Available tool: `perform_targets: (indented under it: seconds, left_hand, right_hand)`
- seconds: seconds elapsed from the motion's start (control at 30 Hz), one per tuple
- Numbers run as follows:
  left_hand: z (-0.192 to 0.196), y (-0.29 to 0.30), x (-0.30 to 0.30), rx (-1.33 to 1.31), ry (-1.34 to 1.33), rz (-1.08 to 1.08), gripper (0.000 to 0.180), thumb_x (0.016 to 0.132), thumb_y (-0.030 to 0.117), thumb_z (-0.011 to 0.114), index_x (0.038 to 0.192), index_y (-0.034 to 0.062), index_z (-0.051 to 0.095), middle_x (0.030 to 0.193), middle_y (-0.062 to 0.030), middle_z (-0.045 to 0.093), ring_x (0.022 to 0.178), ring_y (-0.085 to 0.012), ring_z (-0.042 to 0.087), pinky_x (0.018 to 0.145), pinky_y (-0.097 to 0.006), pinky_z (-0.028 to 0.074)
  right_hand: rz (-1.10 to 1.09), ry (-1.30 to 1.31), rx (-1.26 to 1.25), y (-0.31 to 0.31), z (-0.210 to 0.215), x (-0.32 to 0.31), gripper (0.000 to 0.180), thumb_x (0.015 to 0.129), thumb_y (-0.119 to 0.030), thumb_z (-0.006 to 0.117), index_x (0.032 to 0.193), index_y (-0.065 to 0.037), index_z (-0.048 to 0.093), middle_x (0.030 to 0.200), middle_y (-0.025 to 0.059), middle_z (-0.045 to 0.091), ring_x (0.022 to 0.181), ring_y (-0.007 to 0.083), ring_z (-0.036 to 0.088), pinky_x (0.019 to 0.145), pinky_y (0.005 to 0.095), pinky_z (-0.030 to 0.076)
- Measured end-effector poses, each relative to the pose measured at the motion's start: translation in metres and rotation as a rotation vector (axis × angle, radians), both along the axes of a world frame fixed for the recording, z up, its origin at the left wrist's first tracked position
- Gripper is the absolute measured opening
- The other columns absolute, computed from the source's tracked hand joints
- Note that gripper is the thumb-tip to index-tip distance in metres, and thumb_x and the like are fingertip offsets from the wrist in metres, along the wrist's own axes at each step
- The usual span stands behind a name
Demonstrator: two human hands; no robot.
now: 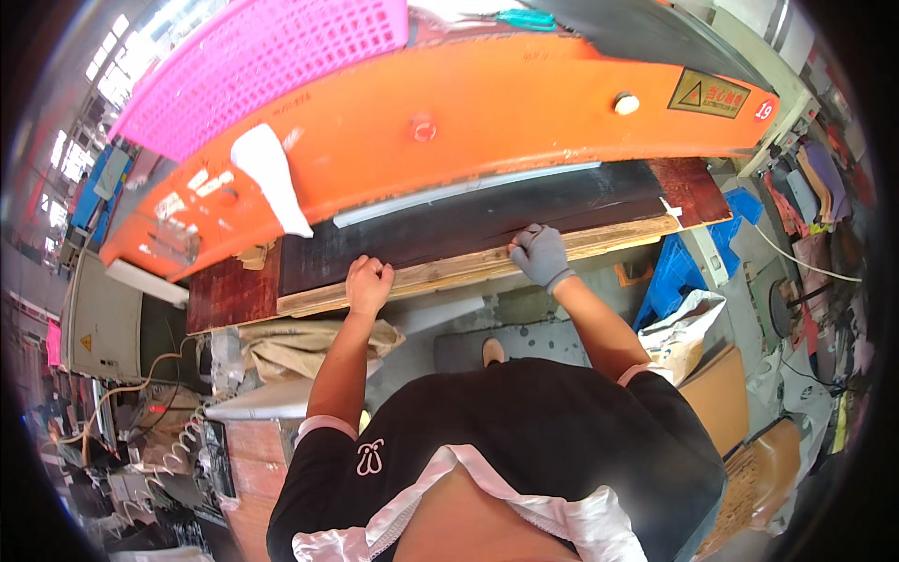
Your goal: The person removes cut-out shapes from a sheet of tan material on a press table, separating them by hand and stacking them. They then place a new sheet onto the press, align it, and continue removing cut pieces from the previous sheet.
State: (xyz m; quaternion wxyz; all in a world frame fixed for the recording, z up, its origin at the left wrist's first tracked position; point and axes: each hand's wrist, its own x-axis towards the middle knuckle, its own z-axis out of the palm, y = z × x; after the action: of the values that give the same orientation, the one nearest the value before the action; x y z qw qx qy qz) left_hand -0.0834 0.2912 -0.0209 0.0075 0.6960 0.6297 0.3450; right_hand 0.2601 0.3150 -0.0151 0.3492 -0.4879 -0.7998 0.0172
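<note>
My bare left hand (370, 284) is closed, fingers curled, at the front edge of a black work surface (449, 234), by the wooden strip (421, 272) along that edge. My right hand (541, 256), in a grey glove, is also curled closed at the same edge, farther right. Whatever either hand may hold is hidden by the fingers. A long pale strip (449, 196) lies at the back of the black surface, partly beneath the orange machine beam (375, 131).
A pink plastic basket (272, 66) sits atop the beam, with a teal-handled tool (526, 19) near it. A white cloth-like piece (272, 178) hangs over the beam's front. Blue material (676, 272) and a white sack (688, 328) lie at right; brown sheeting (300, 347) hangs below left.
</note>
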Motion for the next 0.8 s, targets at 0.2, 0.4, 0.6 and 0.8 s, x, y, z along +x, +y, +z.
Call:
perform_targets:
  seconds: [0.2,0.4,0.6,0.8]
  left_hand:
    - [0.009,-0.105,0.013,-0.133,0.06,-0.049,0.027,0.076,0.022,0.062,0.058,0.0047,0.051,0.068,-0.0099,0.051,0.072,-0.0315,0.054,0.063,-0.045,0.044]
    - [0.0,-0.21,0.028,0.039,0.084,-0.106,0.022,0.071,0.017,0.062,0.056,0.0081,0.05,0.065,-0.0082,0.05,0.063,-0.0285,0.053,0.055,-0.04,0.045]
    - [0.006,-0.295,0.032,-0.164,0.009,-0.167,0.021,0.073,0.018,0.065,0.059,0.009,0.052,0.067,-0.0071,0.051,0.065,-0.0279,0.054,0.056,-0.04,0.045]
    - [0.031,-0.256,0.014,-0.003,-0.138,-0.171,0.025,0.079,0.026,0.062,0.095,0.0071,0.061,0.098,-0.0102,0.057,0.097,-0.0313,0.054,0.081,-0.042,0.042]
  right_hand:
    - [-0.051,0.039,-0.146,-0.104,0.015,0.004,0.019,0.074,-0.021,0.063,0.06,-0.008,0.058,0.065,0.0111,0.057,0.065,0.0342,0.056,0.061,0.0452,0.043]
    - [0.014,0.071,0.164,-0.129,0.041,-0.05,0.038,0.074,-0.029,0.068,0.099,-0.003,0.056,0.093,0.0177,0.058,0.084,0.0375,0.055,0.075,0.045,0.044]
    - [-0.03,-0.026,-0.359,-0.106,0.038,-0.148,0.076,0.069,-0.056,0.067,0.115,0.003,0.051,0.106,0.0234,0.056,0.097,0.0386,0.053,0.083,0.0451,0.044]
    - [-0.176,-0.091,-0.149,-0.155,0.026,-0.164,0.077,0.061,-0.049,0.073,0.115,0.002,0.054,0.105,0.0248,0.054,0.095,0.0378,0.053,0.08,0.0428,0.045]
